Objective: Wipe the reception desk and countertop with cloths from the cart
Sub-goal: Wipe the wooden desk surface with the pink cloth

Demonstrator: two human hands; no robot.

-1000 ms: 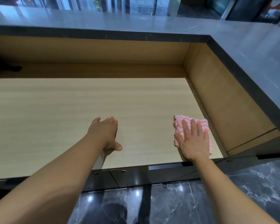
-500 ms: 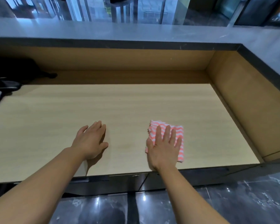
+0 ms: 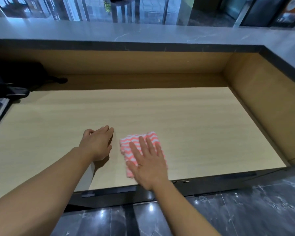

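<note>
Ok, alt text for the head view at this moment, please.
A person's right hand presses a pink-and-white striped cloth flat on a light wooden desk; the left hand rests open beside it. A grey stone countertop runs behind.

Two arms in shot: bare left hand (image 3: 96, 144), bare right hand (image 3: 148, 165). L forearm (image 3: 41, 193) & R forearm (image 3: 186, 210) uncovered right to the btm frame edge.

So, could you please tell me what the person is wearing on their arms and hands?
Nothing visible: both forearms are bare to the frame's edge, no sleeves. The left hand and the right hand are ungloved, with no watch or bracelet at either wrist.
</note>
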